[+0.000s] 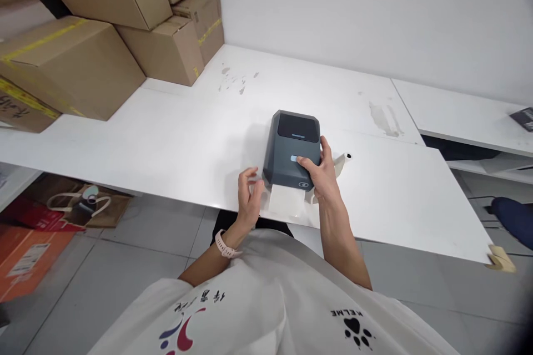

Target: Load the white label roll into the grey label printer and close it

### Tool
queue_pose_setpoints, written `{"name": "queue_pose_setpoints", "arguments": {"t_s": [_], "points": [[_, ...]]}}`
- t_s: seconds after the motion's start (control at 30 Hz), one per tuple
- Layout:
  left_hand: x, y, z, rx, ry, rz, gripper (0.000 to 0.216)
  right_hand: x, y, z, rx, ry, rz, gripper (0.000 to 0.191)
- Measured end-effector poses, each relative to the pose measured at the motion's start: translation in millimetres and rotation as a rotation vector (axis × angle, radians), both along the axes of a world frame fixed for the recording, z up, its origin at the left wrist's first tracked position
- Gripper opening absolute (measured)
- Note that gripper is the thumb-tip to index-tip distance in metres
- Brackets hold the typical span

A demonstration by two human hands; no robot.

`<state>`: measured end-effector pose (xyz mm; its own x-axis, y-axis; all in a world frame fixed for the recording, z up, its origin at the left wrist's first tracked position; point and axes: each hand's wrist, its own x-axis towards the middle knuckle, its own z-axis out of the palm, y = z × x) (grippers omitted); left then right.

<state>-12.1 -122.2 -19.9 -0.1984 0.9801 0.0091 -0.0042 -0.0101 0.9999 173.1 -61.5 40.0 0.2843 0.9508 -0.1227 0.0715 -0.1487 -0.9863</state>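
Note:
A dark grey label printer (287, 169) stands on the white table near its front edge, with a black window on top. My right hand (322, 172) grips its right side, the thumb resting on the light button (294, 159) and the fingers partly hidden behind the side. A strip of white label paper (287, 201) sticks out of the printer's front toward me. My left hand (250, 195) is beside the printer's front left corner, fingers loosely bent and apart, nothing in them. Right of my right hand lies a small white roll (343, 161), partly hidden.
Cardboard boxes (75, 61) are stacked on the left of the table (187, 138). A white wall (353, 11) runs behind. On the floor at left are a paper bag (112, 211) and an orange box (33, 260). A dark blue seat (514, 222) stands at right.

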Motion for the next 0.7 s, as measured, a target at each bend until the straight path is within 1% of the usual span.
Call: {"name": "queue_pose_setpoints", "arguments": {"t_s": [0.03, 0.1, 0.17, 0.2, 0.27, 0.37, 0.5, 0.7], "points": [[1, 4, 1.8, 0.003, 0.021, -0.024, 0.054, 0, -2, -1.1, 0.011, 0.009, 0.004, 0.117], [3, 13, 5.1, -0.005, 0.051, -0.134, 0.064, 0, -8, -5.7, 0.065, 0.022, 0.024, 0.113], [5, 19, 7.2, -0.012, 0.065, -0.218, 0.067, -1, -17, -12.2, 0.132, 0.035, 0.031, 0.101], [6, 21, 7.9, -0.011, 0.073, -0.234, 0.068, -1, -23, -15.8, 0.159, 0.04, 0.025, 0.094], [7, 22, 9.2, -0.006, 0.091, -0.231, 0.07, 0, -33, -23.1, 0.195, 0.044, 0.007, 0.085], [8, 21, 12.6, 0.002, 0.109, -0.215, 0.074, 4, -41, -32.6, 0.23, 0.04, 0.004, 0.08], [9, 20, 18.2, -0.011, 0.077, -0.197, 0.077, 8, -38, -40.5, 0.256, 0.056, 0.022, 0.077], [9, 21, 21.6, -0.002, 0.078, -0.189, 0.074, 13, -34, -44.0, 0.291, 0.01, 0.038, 0.073]]}}
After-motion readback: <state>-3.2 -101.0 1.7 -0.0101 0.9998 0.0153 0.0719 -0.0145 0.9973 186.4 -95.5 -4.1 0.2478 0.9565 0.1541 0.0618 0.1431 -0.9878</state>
